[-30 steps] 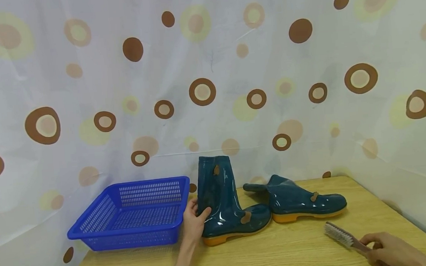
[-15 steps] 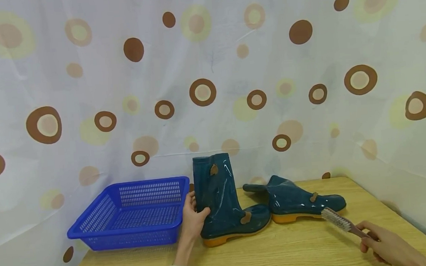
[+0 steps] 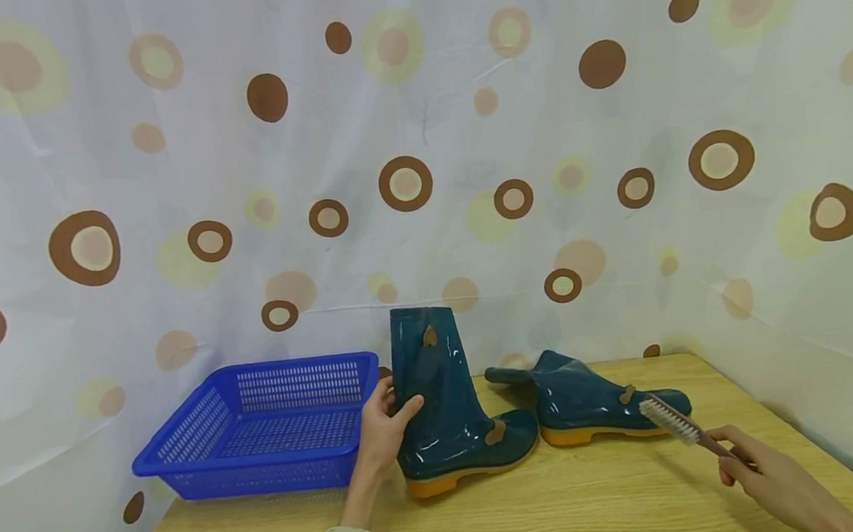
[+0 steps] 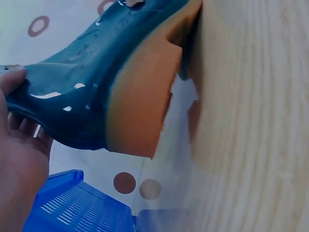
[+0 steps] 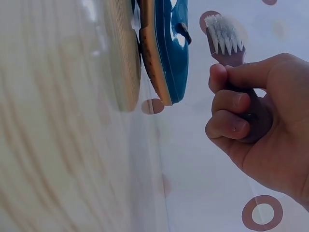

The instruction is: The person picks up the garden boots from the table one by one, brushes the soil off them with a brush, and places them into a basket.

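Observation:
My left hand (image 3: 381,432) grips the back of a dark teal rubber boot (image 3: 436,390), thumb on its near side and fingers behind. The boot stands roughly upright, and in the left wrist view its orange heel (image 4: 140,101) is lifted off the wood. A second teal boot (image 3: 590,395), its shaft folded over, sits to the right. My right hand (image 3: 769,473) holds a scrub brush (image 3: 672,420) by its brown handle, fingers curled round it in the right wrist view. The brush's pale bristles (image 5: 224,36) are in front of the second boot's toe, apart from both boots.
A blue perforated plastic basket (image 3: 246,462) stands left of my left hand, close to it. All of this is on a light wooden table (image 3: 566,510). A white curtain (image 3: 455,247) with brown and yellow spots hangs behind and at both sides.
My left hand has raised and slightly tilted the gripped boot. My right hand has lifted the brush up from lower near the tabletop. The second boot and the basket look unmoved.

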### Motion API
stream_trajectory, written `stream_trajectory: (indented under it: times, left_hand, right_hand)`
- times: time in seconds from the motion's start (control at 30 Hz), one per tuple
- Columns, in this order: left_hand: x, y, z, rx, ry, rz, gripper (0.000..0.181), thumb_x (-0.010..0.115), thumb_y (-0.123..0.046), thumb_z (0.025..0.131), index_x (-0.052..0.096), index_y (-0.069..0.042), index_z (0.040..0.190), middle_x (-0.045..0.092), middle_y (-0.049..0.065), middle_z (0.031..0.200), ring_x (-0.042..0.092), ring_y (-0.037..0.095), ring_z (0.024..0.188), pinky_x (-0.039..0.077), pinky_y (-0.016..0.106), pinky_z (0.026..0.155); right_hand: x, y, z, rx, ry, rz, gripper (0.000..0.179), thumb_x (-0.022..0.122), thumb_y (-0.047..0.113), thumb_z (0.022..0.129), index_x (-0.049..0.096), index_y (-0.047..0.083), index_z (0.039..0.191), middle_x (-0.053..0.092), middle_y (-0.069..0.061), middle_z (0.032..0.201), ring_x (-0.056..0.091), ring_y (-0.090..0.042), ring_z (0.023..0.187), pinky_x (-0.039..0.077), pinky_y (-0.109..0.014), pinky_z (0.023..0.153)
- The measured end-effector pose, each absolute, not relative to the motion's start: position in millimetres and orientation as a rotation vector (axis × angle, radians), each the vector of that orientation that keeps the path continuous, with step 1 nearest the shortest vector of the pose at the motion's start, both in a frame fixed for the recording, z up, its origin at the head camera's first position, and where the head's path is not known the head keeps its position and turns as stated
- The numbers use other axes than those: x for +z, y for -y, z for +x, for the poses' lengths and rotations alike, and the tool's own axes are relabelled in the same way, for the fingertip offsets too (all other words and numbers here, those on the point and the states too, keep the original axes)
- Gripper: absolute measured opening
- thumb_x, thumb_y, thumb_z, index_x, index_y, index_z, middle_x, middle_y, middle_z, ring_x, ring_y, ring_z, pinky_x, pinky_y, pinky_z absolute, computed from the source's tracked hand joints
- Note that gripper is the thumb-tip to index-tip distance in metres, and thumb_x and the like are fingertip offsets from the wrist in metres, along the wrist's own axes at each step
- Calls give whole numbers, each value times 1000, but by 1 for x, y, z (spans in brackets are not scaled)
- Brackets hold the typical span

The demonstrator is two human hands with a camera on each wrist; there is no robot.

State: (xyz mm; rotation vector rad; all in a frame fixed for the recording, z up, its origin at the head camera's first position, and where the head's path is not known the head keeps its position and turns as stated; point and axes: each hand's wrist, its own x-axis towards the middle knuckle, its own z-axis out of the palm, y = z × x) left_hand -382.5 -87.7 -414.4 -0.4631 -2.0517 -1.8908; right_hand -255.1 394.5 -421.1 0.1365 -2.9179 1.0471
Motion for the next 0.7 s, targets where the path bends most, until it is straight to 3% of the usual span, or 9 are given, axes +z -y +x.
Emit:
stream_trajectory:
  times: [0.3, 0.4, 0.53, 0.63, 0.7]
  left_hand:
    - [-400, 95, -378, -1854, 2118, -544, 42, 71, -6, 90, 55, -3, 128, 68, 21, 116, 68, 27, 98, 59, 46, 89]
    - [-396, 96, -379, -1822, 2178, -590, 43, 71, -4, 88, 54, -3, 127, 66, 21, 116, 68, 27, 99, 59, 46, 88]
    - [-391, 98, -377, -1804, 2230, -645, 52, 71, -4, 87, 50, -4, 135, 64, 21, 121, 68, 31, 104, 59, 46, 89]
    - [-388, 100, -374, -1791, 2267, -666, 59, 71, -7, 88, 46, -7, 142, 62, 21, 128, 66, 34, 110, 57, 48, 92]
    - [-387, 101, -372, -1797, 2287, -666, 61, 72, -9, 89, 45, -9, 144, 61, 20, 132, 65, 35, 113, 56, 50, 94]
  right_hand:
    - [-420, -389, -258, 988, 2866, 157, 35, 36, 26, 109, 46, 0, 130, 51, -5, 84, 39, -9, 62, 34, -27, 54]
    - [-418, -388, -259, 958, 2884, 146, 43, 34, 31, 110, 45, -3, 134, 59, -9, 95, 48, -10, 72, 39, -27, 58]
    - [-415, -385, -260, 991, 2894, 132, 54, 26, 37, 110, 44, -5, 138, 58, -10, 104, 49, -12, 80, 40, -28, 62]
    - [-413, -382, -260, 1024, 2888, 151, 56, 23, 37, 110, 43, -6, 141, 55, -9, 100, 47, -11, 78, 38, -27, 62]
    - [-413, -381, -260, 1007, 2877, 173, 55, 25, 37, 110, 43, -4, 142, 60, -13, 111, 54, -11, 87, 43, -27, 66]
